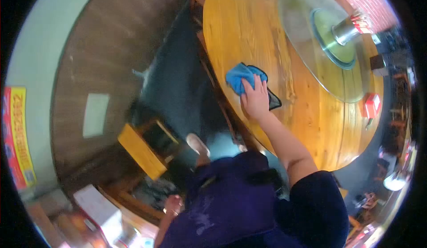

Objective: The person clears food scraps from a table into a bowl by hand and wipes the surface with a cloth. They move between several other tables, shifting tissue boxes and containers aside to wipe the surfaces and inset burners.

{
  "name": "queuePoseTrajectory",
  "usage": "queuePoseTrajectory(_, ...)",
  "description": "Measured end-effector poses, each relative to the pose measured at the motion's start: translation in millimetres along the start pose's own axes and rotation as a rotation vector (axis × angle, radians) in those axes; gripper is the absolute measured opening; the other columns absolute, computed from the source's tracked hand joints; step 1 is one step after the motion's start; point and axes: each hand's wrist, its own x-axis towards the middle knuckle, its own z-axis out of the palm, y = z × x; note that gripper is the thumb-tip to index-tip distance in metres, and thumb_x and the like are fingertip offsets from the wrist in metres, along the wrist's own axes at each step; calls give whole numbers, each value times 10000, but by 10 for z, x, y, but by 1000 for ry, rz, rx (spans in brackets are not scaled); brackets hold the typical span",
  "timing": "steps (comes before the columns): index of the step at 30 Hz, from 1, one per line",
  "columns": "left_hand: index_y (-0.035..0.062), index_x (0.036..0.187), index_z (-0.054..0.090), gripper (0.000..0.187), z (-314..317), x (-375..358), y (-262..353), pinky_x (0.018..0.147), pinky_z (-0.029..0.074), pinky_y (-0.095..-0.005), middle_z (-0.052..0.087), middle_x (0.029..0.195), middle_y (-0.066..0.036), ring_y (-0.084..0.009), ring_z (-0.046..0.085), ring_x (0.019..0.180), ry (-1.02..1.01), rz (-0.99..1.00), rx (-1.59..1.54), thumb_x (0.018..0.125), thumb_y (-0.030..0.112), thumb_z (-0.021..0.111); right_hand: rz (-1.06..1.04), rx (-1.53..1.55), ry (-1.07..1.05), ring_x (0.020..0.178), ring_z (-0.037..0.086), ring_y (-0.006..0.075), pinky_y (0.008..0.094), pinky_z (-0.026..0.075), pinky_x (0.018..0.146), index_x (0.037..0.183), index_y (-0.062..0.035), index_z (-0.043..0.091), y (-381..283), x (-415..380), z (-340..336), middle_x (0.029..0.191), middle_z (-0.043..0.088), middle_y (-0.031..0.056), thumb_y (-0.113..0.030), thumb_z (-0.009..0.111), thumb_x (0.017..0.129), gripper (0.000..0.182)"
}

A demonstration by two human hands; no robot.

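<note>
My right hand [256, 99] presses down on a blue cloth [239, 75] with dark edging, near the edge of a round wooden table [249, 30]. The cloth is bunched under and ahead of my fingers, and a dark-edged corner sticks out beside my wrist. My left hand [173, 204] hangs low at my side, away from the table, with something shiny at the wrist. It is small and blurred, so its fingers do not show clearly.
A glass turntable [307, 48] carries a metal holder [346, 32] of utensils. A red box [372, 105] sits by the table's far edge. On my left are a wooden stool [142, 152], a brown wall panel [111, 39] and a white box [98, 208].
</note>
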Motion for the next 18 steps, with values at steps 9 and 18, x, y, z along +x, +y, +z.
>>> queuePoseTrajectory(9,55,1047,640,181,-2275,656,-299,473,457,-258,554,699,24,-89,532,579,572,67,-655,890,133,687,425,-168,218,1373,422,335,541,189,1187,1325,-207,575,-330,992,494,1440,481,220,-256,568,885,442)
queuePoseTrajectory(18,90,824,614,176,-3513,1812,-850,475,439,-320,542,642,-18,-146,527,546,-74,158,-985,925,233,629,1559,-468,294,1237,527,284,482,395,1015,1260,-247,641,990,-319,-603,1330,591,59,-297,500,932,361)
